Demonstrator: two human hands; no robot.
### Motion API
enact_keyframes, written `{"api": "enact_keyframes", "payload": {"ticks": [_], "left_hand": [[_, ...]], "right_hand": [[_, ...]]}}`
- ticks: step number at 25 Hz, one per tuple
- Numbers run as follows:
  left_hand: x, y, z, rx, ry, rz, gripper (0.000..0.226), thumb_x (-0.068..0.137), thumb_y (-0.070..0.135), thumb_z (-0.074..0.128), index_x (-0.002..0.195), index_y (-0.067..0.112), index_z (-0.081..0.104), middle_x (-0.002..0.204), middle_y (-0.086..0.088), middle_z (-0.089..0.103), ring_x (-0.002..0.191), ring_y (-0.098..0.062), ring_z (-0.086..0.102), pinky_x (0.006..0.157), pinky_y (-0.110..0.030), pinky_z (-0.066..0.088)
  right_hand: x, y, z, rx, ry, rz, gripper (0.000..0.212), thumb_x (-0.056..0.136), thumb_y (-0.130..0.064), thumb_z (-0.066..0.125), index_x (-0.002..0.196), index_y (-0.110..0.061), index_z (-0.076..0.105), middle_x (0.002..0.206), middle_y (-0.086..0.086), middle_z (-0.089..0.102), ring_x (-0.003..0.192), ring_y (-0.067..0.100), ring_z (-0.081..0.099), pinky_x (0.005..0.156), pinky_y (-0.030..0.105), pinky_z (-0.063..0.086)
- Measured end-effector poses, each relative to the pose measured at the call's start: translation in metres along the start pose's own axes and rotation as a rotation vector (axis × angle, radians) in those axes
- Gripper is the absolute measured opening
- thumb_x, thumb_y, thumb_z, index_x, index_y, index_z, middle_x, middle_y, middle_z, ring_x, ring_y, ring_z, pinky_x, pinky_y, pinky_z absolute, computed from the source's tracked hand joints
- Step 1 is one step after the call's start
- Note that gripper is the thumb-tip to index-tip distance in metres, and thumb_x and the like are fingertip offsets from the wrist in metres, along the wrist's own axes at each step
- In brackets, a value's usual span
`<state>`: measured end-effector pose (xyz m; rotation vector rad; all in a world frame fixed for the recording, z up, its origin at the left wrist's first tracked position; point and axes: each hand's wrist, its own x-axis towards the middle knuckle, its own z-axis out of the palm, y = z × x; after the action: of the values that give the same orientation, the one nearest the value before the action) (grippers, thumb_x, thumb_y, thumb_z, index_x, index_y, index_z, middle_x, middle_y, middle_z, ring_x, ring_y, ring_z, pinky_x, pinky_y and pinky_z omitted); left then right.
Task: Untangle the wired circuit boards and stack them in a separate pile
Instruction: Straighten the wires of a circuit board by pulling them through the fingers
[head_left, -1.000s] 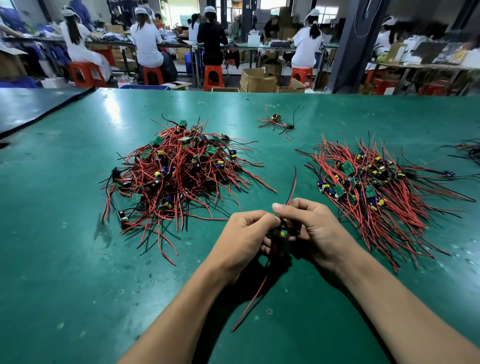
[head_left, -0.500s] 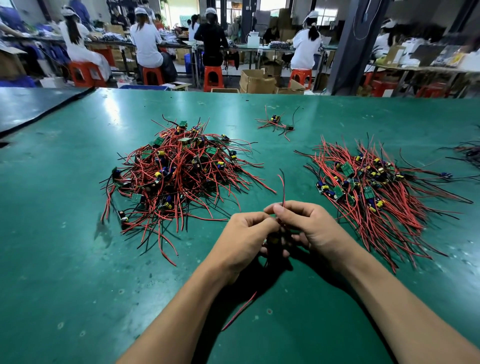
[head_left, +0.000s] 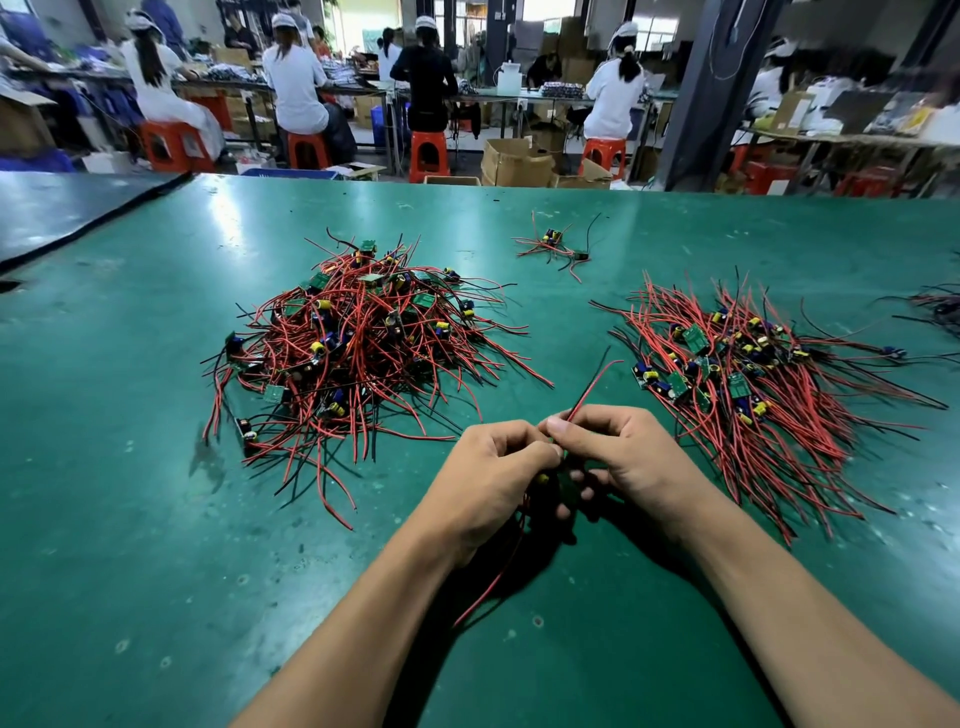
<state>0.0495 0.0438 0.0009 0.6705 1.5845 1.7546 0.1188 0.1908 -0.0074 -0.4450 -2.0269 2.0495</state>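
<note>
both hands meet low over the green table (head_left: 130, 519). the left hand (head_left: 493, 467) has its fingers curled round a small wired circuit board (head_left: 567, 486), mostly hidden between the two palms. the right hand (head_left: 628, 457) pinches a red lead (head_left: 592, 387) between thumb and forefinger, close to where it leaves the board. that lead rises away beyond the fingertips, and a second red lead (head_left: 493, 582) droops from under the left palm back toward the wrists. the tangled pile (head_left: 358, 353) lies beyond and left of the left knuckles, the sorted pile (head_left: 753, 374) just past the right knuckles. the board looks light and rigid, with small upright parts that could bend. the leads seem limp, springy and prone to snag. i would grip the board by its edges and draw each lead out from near its root, not by its free end.
</note>
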Motion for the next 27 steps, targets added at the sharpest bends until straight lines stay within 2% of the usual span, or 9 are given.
{"api": "enact_keyframes", "payload": {"ticks": [4,7,9,17,20,22,23,25,27], "left_hand": [[0.000,0.001,0.000,0.112,-0.014,0.012,0.017,0.089,0.005,0.060,0.073,0.004,0.065,0.064,-0.014,0.060,0.050,-0.023,0.060,0.052,-0.025,0.046],[0.001,0.002,0.000,0.202,-0.031,0.024,0.014,0.087,0.007,0.063,0.075,0.000,0.067,0.064,-0.012,0.062,0.057,-0.021,0.055,0.056,-0.026,0.041],[0.000,0.002,-0.001,0.179,-0.072,-0.003,0.014,0.087,0.007,0.062,0.075,0.002,0.067,0.060,-0.011,0.062,0.053,-0.023,0.056,0.052,-0.024,0.041],[-0.001,0.005,-0.002,0.137,-0.122,-0.048,0.014,0.087,0.006,0.060,0.075,0.003,0.065,0.056,-0.011,0.060,0.045,-0.023,0.059,0.046,-0.018,0.042],[-0.001,0.006,-0.003,0.094,-0.123,-0.068,0.018,0.088,0.007,0.059,0.071,0.007,0.065,0.052,-0.009,0.058,0.043,-0.021,0.059,0.044,-0.018,0.039],[-0.001,0.004,-0.003,0.035,-0.094,-0.062,0.020,0.090,0.008,0.059,0.071,0.008,0.065,0.053,-0.008,0.058,0.043,-0.020,0.059,0.043,-0.017,0.040],[-0.001,0.003,-0.002,0.001,-0.078,-0.058,0.020,0.091,0.009,0.059,0.072,0.008,0.065,0.055,-0.009,0.059,0.044,-0.020,0.059,0.044,-0.018,0.042],[0.000,0.002,-0.002,-0.068,-0.072,-0.058,0.019,0.093,0.009,0.058,0.078,0.001,0.066,0.066,-0.017,0.062,0.047,-0.023,0.059,0.045,-0.023,0.048],[0.000,0.001,-0.001,-0.114,-0.075,-0.059,0.019,0.095,0.009,0.057,0.080,0.000,0.064,0.077,-0.026,0.062,0.048,-0.024,0.059,0.047,-0.028,0.052]], "right_hand": [[0.006,0.005,0.000,-0.080,0.177,-0.042,0.022,0.087,-0.037,0.075,0.090,-0.016,0.076,0.051,0.003,0.048,0.041,0.013,0.040,0.041,0.019,0.033],[0.012,0.007,-0.003,-0.124,0.343,-0.105,0.015,0.087,-0.031,0.075,0.086,-0.016,0.075,0.046,-0.002,0.047,0.035,0.009,0.040,0.037,0.016,0.032],[0.015,0.007,-0.006,-0.121,0.408,-0.140,0.012,0.088,-0.027,0.075,0.085,-0.015,0.074,0.044,-0.001,0.047,0.033,0.010,0.039,0.037,0.016,0.031],[0.020,0.008,-0.014,-0.234,0.590,-0.185,0.029,0.089,-0.034,0.073,0.072,-0.017,0.057,0.046,0.001,0.050,0.034,0.015,0.042,0.038,0.020,0.031],[0.020,0.003,-0.008,-0.020,0.529,-0.128,0.030,0.094,-0.035,0.068,0.074,-0.016,0.055,0.052,0.000,0.045,0.038,0.012,0.040,0.038,0.020,0.031],[0.017,-0.004,-0.006,0.240,0.361,-0.017,0.029,0.087,-0.038,0.073,0.085,-0.012,0.059,0.059,-0.003,0.042,0.040,0.006,0.036,0.034,0.017,0.028],[0.014,-0.006,-0.005,0.299,0.233,0.055,0.037,0.080,-0.041,0.075,0.093,-0.009,0.062,0.060,-0.004,0.040,0.039,0.004,0.032,0.032,0.016,0.024],[0.007,-0.006,0.000,0.261,-0.003,0.145,0.048,0.075,-0.040,0.076,0.104,-0.004,0.067,0.057,-0.006,0.041,0.038,0.002,0.028,0.030,0.014,0.022],[0.003,-0.005,0.006,0.200,-0.076,0.146,0.037,0.080,-0.037,0.073,0.101,-0.006,0.073,0.057,-0.004,0.045,0.038,0.002,0.029,0.031,0.013,0.025]]}}
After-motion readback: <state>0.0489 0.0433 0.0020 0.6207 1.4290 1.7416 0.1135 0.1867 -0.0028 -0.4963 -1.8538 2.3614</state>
